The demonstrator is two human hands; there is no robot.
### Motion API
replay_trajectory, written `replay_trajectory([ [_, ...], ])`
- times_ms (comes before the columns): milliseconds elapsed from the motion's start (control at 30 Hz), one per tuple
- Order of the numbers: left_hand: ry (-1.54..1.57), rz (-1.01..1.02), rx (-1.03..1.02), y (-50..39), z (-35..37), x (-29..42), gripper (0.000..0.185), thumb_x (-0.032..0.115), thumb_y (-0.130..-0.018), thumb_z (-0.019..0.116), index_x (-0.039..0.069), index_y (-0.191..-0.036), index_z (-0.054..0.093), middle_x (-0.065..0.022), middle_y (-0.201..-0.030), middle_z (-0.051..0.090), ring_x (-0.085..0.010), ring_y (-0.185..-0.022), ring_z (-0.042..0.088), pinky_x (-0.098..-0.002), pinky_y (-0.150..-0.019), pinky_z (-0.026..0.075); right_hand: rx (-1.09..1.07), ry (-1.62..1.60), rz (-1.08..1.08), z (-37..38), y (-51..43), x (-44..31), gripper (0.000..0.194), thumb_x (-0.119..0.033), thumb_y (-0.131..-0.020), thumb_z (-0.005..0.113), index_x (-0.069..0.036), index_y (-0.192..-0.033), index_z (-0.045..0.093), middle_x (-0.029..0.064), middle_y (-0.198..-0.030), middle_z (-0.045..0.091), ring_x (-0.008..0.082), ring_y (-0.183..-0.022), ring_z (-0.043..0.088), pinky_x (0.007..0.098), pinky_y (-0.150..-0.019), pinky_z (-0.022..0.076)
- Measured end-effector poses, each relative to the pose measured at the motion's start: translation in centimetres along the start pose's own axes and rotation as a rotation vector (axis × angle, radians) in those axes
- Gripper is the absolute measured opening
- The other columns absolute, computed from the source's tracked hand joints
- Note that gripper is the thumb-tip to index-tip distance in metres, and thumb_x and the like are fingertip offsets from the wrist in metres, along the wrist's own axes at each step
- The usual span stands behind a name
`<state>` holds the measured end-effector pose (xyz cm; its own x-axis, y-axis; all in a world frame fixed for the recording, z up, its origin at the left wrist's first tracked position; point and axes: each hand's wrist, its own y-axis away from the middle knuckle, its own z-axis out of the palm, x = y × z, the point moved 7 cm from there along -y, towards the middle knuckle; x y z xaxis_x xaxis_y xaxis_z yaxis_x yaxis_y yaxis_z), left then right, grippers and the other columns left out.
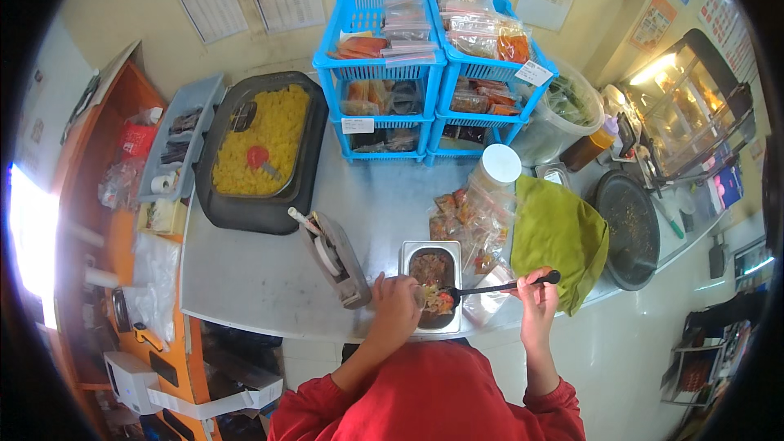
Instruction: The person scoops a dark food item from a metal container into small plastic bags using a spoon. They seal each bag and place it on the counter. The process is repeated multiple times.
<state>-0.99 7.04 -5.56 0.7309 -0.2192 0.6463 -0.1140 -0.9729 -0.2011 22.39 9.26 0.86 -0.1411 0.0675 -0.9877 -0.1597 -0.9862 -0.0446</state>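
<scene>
A steel food pan (456,257) at the table's front edge holds chopped, saucy food (429,268). My right hand (534,294) grips the handle of a black spoon (490,289). Its bowl is over the pan, among bits of red and green food. My left hand (397,303) is at the pan's left rim, fingers curled around a small clear plastic item (422,297); whether it is a bag or a cup I cannot tell. Filled clear bags (456,214) lie just behind the pan, and a flat clear packet (487,301) sits to its right.
A tape dispenser (334,260) stands left of the pan, a green cloth (557,239) right. Behind are a tray of yellow rice (263,135), blue baskets (380,61) of packets and a white-lidded jar (501,164). A round dark tray (628,226) overhangs the right edge.
</scene>
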Motion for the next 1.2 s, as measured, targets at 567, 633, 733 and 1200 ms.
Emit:
replay_trajectory([
  [567,0.211,-0.033,0.144,-2.8,2.3,2.1,0.054,0.007,-0.070,0.067,0.002,-0.117,0.040,-0.0169,-0.108,0.051,-0.0342,-0.109,0.046,-0.0501,-0.102,0.024,-0.513,0.898,-1.047,9.3,7.4,-6.3,0.031,0.001,-0.069,0.077,-0.011,-0.088,0.056,0.0100,-0.095,0.062,0.0289,-0.086,0.067,0.0334,-0.067,0.0591],
  [633,0.301,-0.040,0.166,-3.1,2.4,2.1,0.055,0.008,-0.069,0.067,0.002,-0.117,0.040,-0.0174,-0.108,0.050,-0.0352,-0.109,0.045,-0.0482,-0.099,0.027,-0.518,0.917,-1.093,9.1,7.6,-6.8,0.026,-0.002,-0.071,0.076,-0.013,-0.086,0.058,0.0094,-0.097,0.061,0.0274,-0.088,0.066,0.0313,-0.068,0.0590],
  [733,0.490,-0.095,0.104,-3.4,3.1,1.8,0.058,0.009,-0.068,0.069,0.002,-0.118,0.040,-0.0171,-0.109,0.049,-0.0360,-0.110,0.044,-0.0460,-0.096,0.029,-0.505,0.932,-1.134,8.6,7.7,-7.3,0.025,-0.003,-0.071,0.076,-0.014,-0.084,0.058,0.0096,-0.101,0.060,0.0274,-0.089,0.066,0.0311,-0.068,0.0592],
  [1200,0.653,-0.062,0.052,-4.0,2.1,2.8,0.058,0.006,-0.069,0.067,0.001,-0.119,0.038,-0.0171,-0.108,0.049,-0.0312,-0.107,0.048,-0.0427,-0.095,0.032,-0.464,0.773,-1.117,6.3,8.1,-8.9,0.036,0.000,-0.067,0.078,-0.016,-0.089,0.054,0.0112,-0.105,0.060,0.0340,-0.089,0.067,0.0356,-0.068,0.0603],
])
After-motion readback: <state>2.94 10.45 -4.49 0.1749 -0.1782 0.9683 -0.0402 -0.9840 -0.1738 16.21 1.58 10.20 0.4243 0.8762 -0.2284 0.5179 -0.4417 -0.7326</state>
